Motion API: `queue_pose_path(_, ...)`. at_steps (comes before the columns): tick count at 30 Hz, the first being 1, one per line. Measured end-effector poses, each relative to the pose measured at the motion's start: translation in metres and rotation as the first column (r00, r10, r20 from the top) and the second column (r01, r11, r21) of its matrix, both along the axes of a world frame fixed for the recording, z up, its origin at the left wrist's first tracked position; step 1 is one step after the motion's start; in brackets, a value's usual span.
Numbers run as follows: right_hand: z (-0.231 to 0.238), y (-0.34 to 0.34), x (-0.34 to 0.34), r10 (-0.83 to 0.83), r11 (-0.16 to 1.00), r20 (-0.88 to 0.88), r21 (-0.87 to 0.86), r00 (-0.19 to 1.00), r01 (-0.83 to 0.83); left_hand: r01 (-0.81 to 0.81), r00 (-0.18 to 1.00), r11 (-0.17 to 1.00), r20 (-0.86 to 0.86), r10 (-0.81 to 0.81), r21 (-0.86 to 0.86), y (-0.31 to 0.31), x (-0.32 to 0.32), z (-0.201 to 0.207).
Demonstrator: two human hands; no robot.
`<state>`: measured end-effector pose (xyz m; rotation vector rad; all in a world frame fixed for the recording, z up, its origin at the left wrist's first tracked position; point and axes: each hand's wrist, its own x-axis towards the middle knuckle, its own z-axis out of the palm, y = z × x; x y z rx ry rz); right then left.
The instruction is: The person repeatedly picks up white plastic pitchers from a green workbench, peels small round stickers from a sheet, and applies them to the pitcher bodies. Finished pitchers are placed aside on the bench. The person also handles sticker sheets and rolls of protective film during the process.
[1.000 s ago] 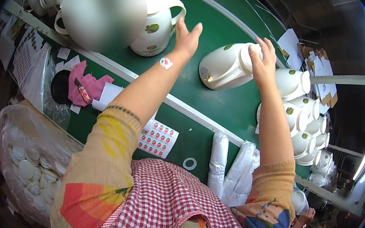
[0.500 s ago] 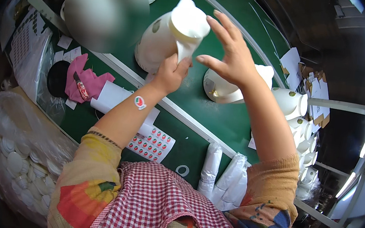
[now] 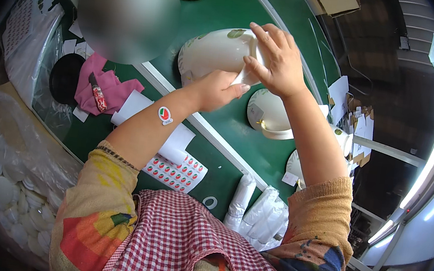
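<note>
A white glossy jug (image 3: pixel 211 53) with green leaf decoration lies tilted over the green table, its mouth toward the right. My left hand (image 3: pixel 214 89) is closed around its handle. At the mouth end, my right hand (image 3: pixel 279 62) grips the rim with thumb and fingers, covering most of the opening. Just right of the jug, beneath my right forearm, another white jug (image 3: pixel 274 112) lies on its side with a small tag and a gold tie. A round red and green sticker (image 3: pixel 165 115) is stuck on my left forearm.
Nearer me are a sticker sheet (image 3: pixel 175 171), rolled plastic bags (image 3: pixel 241 201), a white ring (image 3: pixel 210 203) and a pink cloth (image 3: pixel 105 85) with a red-handled knife (image 3: pixel 97 94). A clear bag of white lids (image 3: pixel 9 191) stands left. A pale rail (image 3: pixel 197 119) crosses the table.
My right hand has moved from open beside the jug onto its rim. The jug has tipped further to the right, with my left hand still on the handle. The whole view has shifted slightly.
</note>
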<state>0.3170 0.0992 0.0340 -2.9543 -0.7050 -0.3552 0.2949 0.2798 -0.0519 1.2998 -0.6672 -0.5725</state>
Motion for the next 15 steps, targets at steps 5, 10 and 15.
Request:
queue_pose_path(5,-0.002,0.013,0.012,-0.223,0.964,-0.087,0.131,0.971,0.233,-0.062,0.998,0.998,0.030,0.062,-0.019,-0.008,0.002,-0.005)
queue_pose_path(10,-0.009,0.022,0.006,-0.312,0.919,-0.098,0.220,0.945,0.326,-0.050,0.999,0.999,0.000,0.050,0.011,-0.009,0.002,0.000)
queue_pose_path(15,-0.006,0.026,0.015,-0.448,0.846,-0.229,0.205,0.864,0.493,-0.085,0.996,0.996,0.014,0.085,0.006,-0.013,0.000,-0.001)
